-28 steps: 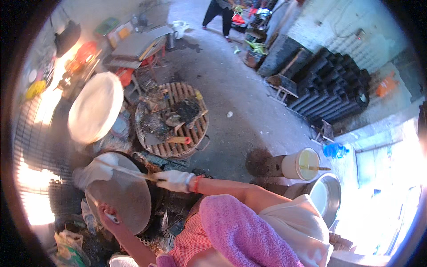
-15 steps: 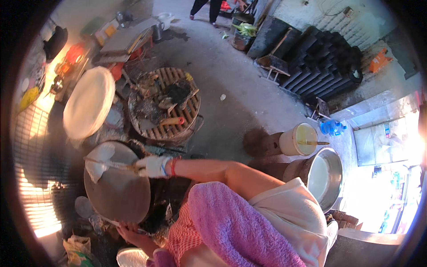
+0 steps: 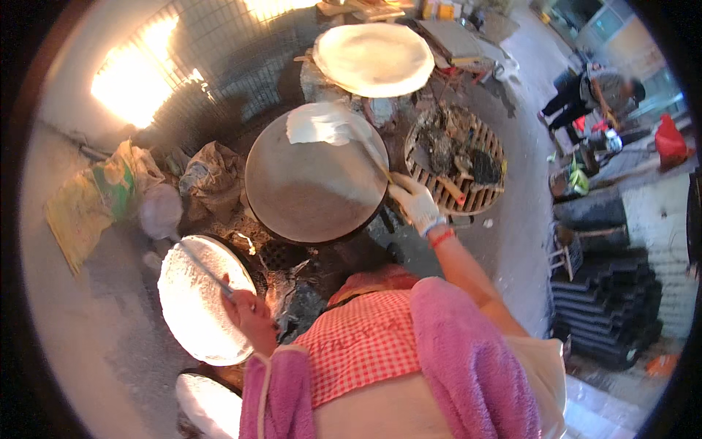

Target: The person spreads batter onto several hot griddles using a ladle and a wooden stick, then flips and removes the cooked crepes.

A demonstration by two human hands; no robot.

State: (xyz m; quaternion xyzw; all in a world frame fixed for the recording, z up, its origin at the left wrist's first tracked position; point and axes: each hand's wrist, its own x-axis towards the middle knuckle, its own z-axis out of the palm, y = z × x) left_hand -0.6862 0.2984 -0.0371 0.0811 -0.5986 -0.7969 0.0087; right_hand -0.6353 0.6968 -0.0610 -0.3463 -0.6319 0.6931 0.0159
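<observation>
Clearly, work in hand: a thin white sheet of batter (image 3: 322, 124) is being spread or lifted on the far part of the large round griddle (image 3: 311, 186), judging from where the tool meets it.
Right hand: the right hand (image 3: 415, 203), in a white glove, is clenched round the handle of a long flat scraper (image 3: 369, 150); the blade lies on the white sheet.
Left hand: the left hand (image 3: 248, 311), bare, grips a thin stick (image 3: 208, 271) laid across a white flatbread (image 3: 196, 298) on a second round plate near the person's left knee.
Where the thing is: the batter sheet covers only the far edge of the griddle; the rest of the dark surface is bare.
Next move, as a judgement: the scraper would need to stay flat and sweep across the uncovered surface without tearing the sheet.
Around: a third pale disc (image 3: 374, 58) sits beyond the griddle; a slatted round rack (image 3: 457, 157) with dark debris lies to the right; crumpled sacks (image 3: 208, 175) lie to the left.
In the way: the rack stands just beside the right forearm.
Farther off: another person (image 3: 596, 91) bends over at the upper right, well apart.
</observation>
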